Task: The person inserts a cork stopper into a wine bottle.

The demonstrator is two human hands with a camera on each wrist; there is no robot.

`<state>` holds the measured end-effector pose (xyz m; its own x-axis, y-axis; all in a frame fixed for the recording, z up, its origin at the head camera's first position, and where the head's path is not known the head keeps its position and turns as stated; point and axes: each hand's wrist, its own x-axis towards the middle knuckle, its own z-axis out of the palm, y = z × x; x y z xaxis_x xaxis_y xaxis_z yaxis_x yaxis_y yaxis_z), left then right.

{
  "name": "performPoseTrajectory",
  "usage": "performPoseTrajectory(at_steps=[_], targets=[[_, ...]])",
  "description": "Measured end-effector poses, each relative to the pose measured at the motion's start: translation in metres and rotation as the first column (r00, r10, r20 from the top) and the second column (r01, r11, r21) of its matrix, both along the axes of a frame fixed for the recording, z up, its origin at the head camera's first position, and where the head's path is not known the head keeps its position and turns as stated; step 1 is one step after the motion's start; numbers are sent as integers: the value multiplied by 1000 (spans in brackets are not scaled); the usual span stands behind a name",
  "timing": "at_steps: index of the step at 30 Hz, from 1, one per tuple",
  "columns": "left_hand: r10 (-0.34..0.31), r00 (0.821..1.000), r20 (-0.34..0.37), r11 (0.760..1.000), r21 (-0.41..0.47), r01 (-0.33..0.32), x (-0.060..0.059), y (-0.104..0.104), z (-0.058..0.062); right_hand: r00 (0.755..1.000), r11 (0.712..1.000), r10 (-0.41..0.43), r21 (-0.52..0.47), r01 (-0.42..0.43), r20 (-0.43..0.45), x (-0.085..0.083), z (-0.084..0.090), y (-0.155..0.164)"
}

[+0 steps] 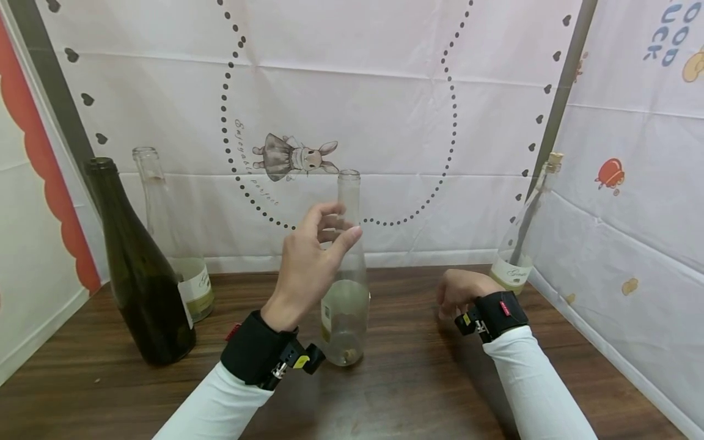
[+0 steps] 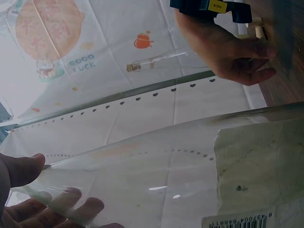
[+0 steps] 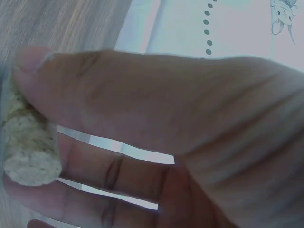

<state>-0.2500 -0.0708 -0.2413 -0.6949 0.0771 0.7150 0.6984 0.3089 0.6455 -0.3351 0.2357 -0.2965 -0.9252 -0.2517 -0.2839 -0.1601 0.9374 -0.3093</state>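
In the head view a clear glass bottle stands upright at the middle of the table. My left hand is at its neck, fingers curled behind the glass and thumb in front. The left wrist view shows those fingers through the glass, beside the bottle's pale label. Low over the table, to the right, is my right hand. It pinches a pale speckled cork between thumb and fingers. A small brownish piece shows through the bottle's base; whether it lies inside or behind cannot be told.
At the left stand a dark green bottle and, behind it, a clear bottle with no stopper. A corked clear bottle stands at the back right, partly behind my right hand. White printed cloth closes off the table's back and sides.
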Motion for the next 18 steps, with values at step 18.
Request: performPoseTrajectory(at_steps=[18], targets=[[-48, 999, -20, 999, -11, 48, 7, 11, -4, 999, 998, -52, -18, 52, 2, 0, 4, -9]])
